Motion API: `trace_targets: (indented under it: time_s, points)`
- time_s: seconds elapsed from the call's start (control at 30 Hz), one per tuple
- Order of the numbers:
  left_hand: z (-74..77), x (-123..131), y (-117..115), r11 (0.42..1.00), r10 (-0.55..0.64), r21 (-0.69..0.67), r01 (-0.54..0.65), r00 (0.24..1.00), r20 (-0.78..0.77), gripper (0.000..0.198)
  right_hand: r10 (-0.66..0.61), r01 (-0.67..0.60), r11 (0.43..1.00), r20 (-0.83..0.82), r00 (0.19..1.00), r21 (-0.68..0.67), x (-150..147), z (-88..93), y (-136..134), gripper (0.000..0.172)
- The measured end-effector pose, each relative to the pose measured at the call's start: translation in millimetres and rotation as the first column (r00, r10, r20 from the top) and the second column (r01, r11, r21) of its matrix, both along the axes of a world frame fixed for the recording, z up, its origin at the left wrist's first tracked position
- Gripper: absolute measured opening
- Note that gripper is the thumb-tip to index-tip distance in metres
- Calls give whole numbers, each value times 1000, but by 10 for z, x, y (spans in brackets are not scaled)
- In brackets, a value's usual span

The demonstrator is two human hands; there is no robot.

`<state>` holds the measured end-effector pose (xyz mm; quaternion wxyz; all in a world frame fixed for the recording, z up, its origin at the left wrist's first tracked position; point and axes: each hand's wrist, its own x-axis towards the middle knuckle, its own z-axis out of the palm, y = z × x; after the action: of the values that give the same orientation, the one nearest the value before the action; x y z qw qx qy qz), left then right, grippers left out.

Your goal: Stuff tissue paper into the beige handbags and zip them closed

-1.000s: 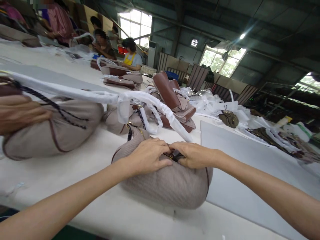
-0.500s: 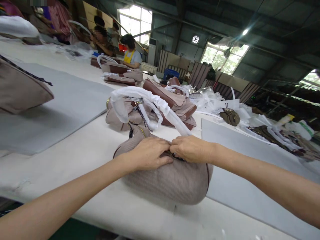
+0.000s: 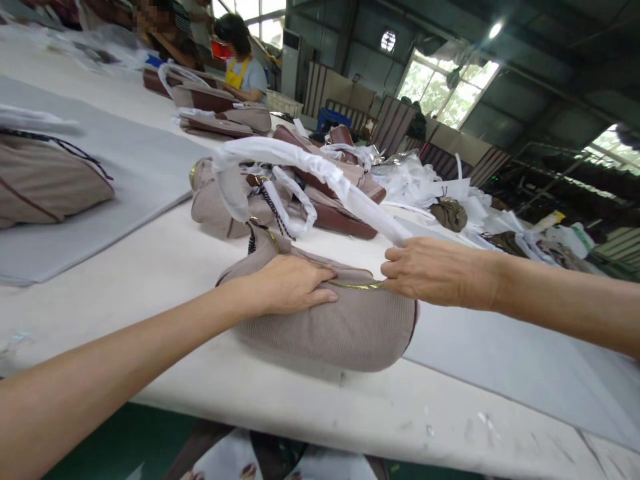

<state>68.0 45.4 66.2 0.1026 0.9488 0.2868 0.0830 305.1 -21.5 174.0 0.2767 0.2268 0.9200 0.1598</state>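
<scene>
A beige corduroy handbag (image 3: 325, 333) with dark red piping sits upright on the white table in front of me. My left hand (image 3: 295, 283) grips its top edge, thumb on the near side and fingers across the top. Gold zipper teeth (image 3: 357, 286) show along the opening between my hands. At the zipper's right end, my right hand (image 3: 425, 270) is closed in a pinch on the zipper pull, which the fingers hide. The bag's handle (image 3: 300, 157), wrapped in white paper, arches up behind and comes down beside my right hand.
Behind stand more beige and brown handbags (image 3: 220, 200). Another beige bag (image 3: 50, 177) rests on a grey mat (image 3: 145, 173) at left; a second grey mat (image 3: 480, 347) lies at right. White wrapping (image 3: 415, 180) is heaped farther back. A co-worker in a yellow apron (image 3: 237, 73) sits across the table.
My right hand has moved right along the bag's top, away from my left hand, and gold zipper teeth now show between them. The left hand stays on the bag. The view has tilted downward.
</scene>
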Motion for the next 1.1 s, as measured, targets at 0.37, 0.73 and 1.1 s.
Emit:
trace_targets:
  time_s: [0.37, 0.73, 1.1]
  points:
    - [-78, -108, -106, 976, -154, 186, 112, 961, 230, 34, -199, 260, 965, -542, 817, 38, 359, -160, -367, 22]
    - [-814, -1097, -346, 770, 636, -586, -251, 357, 684, 70, -626, 190, 595, -598, -500, -781, 444, -1993, -1028, 105]
    - [-692, -1121, -414, 617, 695, -781, 100, 396, 600, 53, -234, 213, 550, -394, -889, -807, 437, -1919, -124, 75]
